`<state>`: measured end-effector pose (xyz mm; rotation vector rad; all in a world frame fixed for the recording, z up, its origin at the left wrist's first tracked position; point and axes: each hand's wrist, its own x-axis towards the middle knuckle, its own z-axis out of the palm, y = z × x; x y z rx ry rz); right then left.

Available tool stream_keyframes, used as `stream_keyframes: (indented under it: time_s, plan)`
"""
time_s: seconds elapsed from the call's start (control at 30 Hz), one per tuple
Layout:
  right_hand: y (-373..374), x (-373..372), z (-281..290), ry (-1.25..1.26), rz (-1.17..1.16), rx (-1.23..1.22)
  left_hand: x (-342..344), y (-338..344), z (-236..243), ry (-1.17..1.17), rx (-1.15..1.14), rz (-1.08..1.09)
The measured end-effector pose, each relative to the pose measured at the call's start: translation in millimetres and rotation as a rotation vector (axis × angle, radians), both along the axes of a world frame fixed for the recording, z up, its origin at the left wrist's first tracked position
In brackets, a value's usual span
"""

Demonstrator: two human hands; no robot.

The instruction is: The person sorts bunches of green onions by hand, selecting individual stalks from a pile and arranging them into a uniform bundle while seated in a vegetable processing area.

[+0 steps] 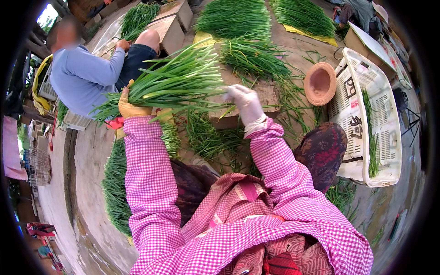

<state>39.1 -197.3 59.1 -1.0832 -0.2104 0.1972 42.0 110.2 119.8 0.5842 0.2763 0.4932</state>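
Observation:
My left hand (131, 104), in a yellowish glove, is closed around the leafy end of a big bunch of garlic chives (181, 80). The bunch lies sideways in the air, its pale stem ends pointing right. Close to those ends is my right hand (246, 103), in a thin whitish glove. Its fingers are curled and pinched together; what they hold, if anything, is too small to make out. Under the hands stands a low block (268, 95) with chives (252, 57) lying over its far side. Loose chive leaves (211, 137) litter the ground between my knees.
Large chive piles (233, 18) lie on yellow sheets ahead. To the right are a straw hat (320, 84) and a white plastic crate (362, 114) with some leaves inside. A person (87, 75) in a blue top sits at left. Another chive heap (117, 188) lies beside my left leg.

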Motion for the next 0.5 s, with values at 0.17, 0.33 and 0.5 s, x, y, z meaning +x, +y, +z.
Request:
stream_keyframes:
  time_s: [0.17,0.33,0.5]
  plan:
    - [-45.3,20.3,-31.1,-0.005,-0.354,-0.147,-3.3,1.0,5.6,-0.023,-0.016,0.054]
    - [-18.8,11.4,-15.2,-0.146,-0.219,-0.378,-1.5,-1.4,5.2,-0.035,-0.009,0.042]
    - [36.4,-10.0,0.8,-0.222,-0.037,-0.360,6.9,-5.4,-3.7,-0.044,0.041,0.035]
